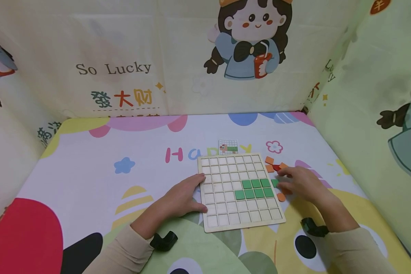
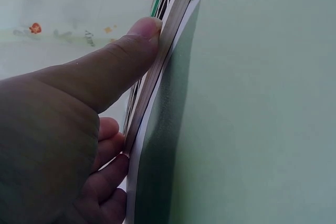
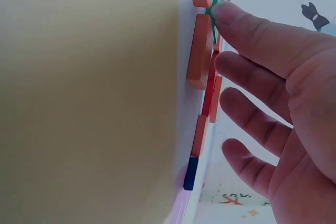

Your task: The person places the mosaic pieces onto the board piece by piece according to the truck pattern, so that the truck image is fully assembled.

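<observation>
board: squared wooden board (image 1: 222, 198), flat on the table (image 1: 85, 182), right of its middle, well apart from the left and right edges.
green tiles: seven green tiles (image 1: 249, 193) set in the board's cells, three in one row and four in the next row nearer the person, both rows running up to the right edge.
left hand: left hand (image 1: 183, 196) at the board's left edge, thumb and fingers spread apart, thumb tip near the near left corner, a fingertip farther up; both touch the edge.
right hand: right hand (image 1: 299, 182) just beyond the board's right edge, over the loose pieces, fingers loosely bent and apart.
loose green: one green piece (image 1: 275, 183) beside the board's right edge, under the thumb tip; cannot tell whether they touch.
loose others: orange pieces (image 1: 269, 160) and red (image 1: 276, 167) near the far right corner of the board; an orange disc (image 1: 281, 197) nearer the near right corner; a dark blue piece (image 3: 191, 172) shows in the right wrist view.
card: small pattern card (image 1: 228, 147) by the board's far edge, printed with a coloured grid.
wrists: a black mount (image 1: 163, 241) on the left, another (image 1: 314, 227) on the right, beige sleeves (image 1: 123, 253) behind.
backdrop: printed sheet (image 1: 181, 45) along the table's far edge.
</observation>
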Tool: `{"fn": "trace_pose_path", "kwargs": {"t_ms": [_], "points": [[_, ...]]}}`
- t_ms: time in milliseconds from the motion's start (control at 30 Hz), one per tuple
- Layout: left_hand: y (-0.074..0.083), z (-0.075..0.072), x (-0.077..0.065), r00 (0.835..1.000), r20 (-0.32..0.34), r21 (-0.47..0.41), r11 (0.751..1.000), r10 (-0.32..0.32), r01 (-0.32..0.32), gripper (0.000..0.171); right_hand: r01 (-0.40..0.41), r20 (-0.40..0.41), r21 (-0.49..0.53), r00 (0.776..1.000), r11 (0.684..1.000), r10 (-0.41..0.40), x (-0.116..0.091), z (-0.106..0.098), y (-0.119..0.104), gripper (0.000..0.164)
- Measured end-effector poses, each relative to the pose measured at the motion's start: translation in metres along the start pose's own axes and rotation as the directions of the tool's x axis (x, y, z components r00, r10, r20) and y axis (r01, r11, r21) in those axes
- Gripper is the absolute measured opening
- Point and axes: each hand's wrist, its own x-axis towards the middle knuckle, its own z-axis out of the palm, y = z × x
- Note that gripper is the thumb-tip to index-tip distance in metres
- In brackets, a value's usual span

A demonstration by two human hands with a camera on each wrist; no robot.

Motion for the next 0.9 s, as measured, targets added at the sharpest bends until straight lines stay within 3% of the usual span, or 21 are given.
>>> {"fn": "trace_pose_path", "kwargs": {"t_ms": [300, 533, 900], "points": [[0.0, -0.001, 0.0, 1.0, 0.003, 0.003, 1.0, 0.001, -0.001, 0.091, 0.019, 0.015, -0.049, 1.0, 0.999, -0.018, 0.007, -0.001, -0.004, 0.024], [0.0, 0.0, 0.001, 1.0, 0.007, -0.005, 1.0, -0.002, 0.002, 0.091, 0.018, 0.02, -0.095, 1.0, 0.995, -0.016, 0.011, 0.0, -0.009, 0.027], [0.001, 0.0, -0.001, 1.0, 0.004, -0.015, 1.0, -0.012, 0.012, 0.091, -0.026, 0.037, -0.084, 0.999, 0.996, 0.029, 0.013, 0.002, -0.014, 0.036]]}}
